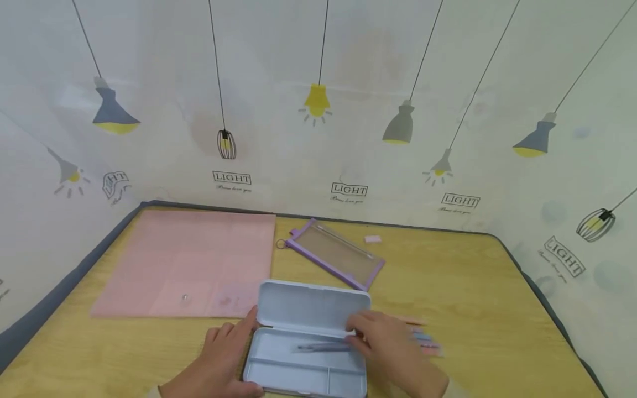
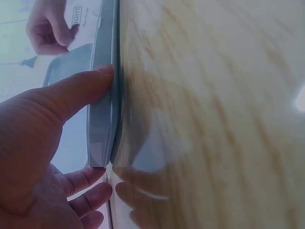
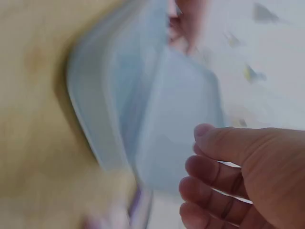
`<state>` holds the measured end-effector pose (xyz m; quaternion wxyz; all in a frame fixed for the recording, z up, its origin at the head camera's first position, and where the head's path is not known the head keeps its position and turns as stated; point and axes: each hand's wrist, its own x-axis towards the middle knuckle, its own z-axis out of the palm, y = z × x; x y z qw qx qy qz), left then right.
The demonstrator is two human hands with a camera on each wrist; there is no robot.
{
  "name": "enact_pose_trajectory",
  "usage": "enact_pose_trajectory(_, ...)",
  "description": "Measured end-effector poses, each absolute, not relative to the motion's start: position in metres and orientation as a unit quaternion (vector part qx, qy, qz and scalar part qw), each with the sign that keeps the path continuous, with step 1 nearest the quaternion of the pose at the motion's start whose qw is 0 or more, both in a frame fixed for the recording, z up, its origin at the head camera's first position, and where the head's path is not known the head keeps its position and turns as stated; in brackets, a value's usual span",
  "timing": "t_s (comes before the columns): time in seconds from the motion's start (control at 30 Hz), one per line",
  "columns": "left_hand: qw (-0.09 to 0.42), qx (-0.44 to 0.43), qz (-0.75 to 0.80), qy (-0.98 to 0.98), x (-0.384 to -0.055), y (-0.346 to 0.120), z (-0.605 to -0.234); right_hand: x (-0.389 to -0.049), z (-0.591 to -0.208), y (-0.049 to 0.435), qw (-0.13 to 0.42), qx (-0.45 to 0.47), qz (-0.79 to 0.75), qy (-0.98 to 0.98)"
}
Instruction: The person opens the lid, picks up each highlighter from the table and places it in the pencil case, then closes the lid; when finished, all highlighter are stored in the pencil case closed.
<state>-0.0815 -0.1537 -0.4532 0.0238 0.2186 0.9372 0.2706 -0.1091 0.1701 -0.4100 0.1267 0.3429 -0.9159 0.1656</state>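
Note:
A light-blue pencil case [image 1: 288,373] lies with its lid raised, divided inside into compartments. My left hand [image 1: 219,359] holds it at the left end, thumb along the near side and fingers by the hinge corner. In the left wrist view that thumb [image 2: 90,88] presses the case's side wall. Slim, blurred pens [image 1: 323,347] lie in the long rear compartment. Over the case's right end is my right hand [image 1: 390,345], its fingertips by the pens' ends. The right wrist view shows its fingers [image 3: 198,188] loosely bent, nothing visible between them.
Several pastel pens [image 1: 429,344] lie right of the case, partly behind the right hand. A purple-edged mesh zip pouch [image 1: 338,254] lies behind it, near a small pink eraser [image 1: 372,239]. A pink folder [image 1: 194,254] covers the table's back left. A patterned wall covering borders the table [image 1: 478,287].

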Motion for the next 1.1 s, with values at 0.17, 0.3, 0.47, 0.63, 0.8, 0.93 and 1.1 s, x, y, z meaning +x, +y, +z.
enact_pose_trajectory(0.17,0.025,0.221,0.290,0.931,-0.083,-0.155,-0.450,-0.125,-0.392,0.214,0.084,0.229,0.151,-0.958)
enact_pose_trajectory(0.3,0.009,0.228,0.295,0.928,-0.083,-0.155,-0.452,-0.138,-0.395,0.247,0.006,0.176,0.143,-0.974)
enact_pose_trajectory(0.47,-0.014,0.234,0.293,0.927,-0.081,-0.153,-0.454,-0.147,-0.407,0.268,-0.033,0.171,0.124,-0.977)
enact_pose_trajectory(0.63,-0.018,0.233,0.294,0.927,-0.081,-0.153,-0.454,-0.150,-0.415,0.271,-0.025,0.189,0.094,-0.977)
enact_pose_trajectory(0.8,-0.005,0.226,0.298,0.927,-0.081,-0.153,-0.454,-0.153,-0.419,0.270,-0.027,0.186,0.082,-0.979)
enact_pose_trajectory(0.93,-0.002,0.227,0.299,0.927,-0.081,-0.153,-0.454,-0.154,-0.420,0.268,-0.036,0.181,0.085,-0.979)
enact_pose_trajectory(1.1,0.001,0.229,0.301,0.926,-0.081,-0.153,-0.455,-0.152,-0.419,0.268,-0.025,0.182,0.082,-0.980)
